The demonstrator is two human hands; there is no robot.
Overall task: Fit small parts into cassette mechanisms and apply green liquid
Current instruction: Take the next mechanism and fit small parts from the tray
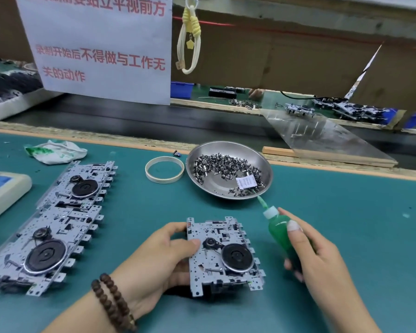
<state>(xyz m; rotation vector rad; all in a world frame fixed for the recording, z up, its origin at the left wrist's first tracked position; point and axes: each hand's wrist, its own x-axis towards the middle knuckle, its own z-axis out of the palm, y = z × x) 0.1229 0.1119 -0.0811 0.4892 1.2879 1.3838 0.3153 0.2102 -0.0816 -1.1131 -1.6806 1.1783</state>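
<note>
Teal mat [346,236] carries two joined cassette mechanisms [55,227] at left. Near centre, the left hand [159,258] grips a single mechanism [223,255]; the right hand [322,258] curls round the green bottle [277,230], nozzle toward the steel dish [262,164] of small parts [223,167].

The cassette mechanism [222,255] is of dull stamped metal, with a black matt flywheel [237,257]. The squeeze bottle [280,230] is of soft translucent plastic. The bowl [262,164] is of polished, shiny steel. The desk [346,224] has a matt teal mat. The bracelet [113,301] has brown wooden beads.
</note>
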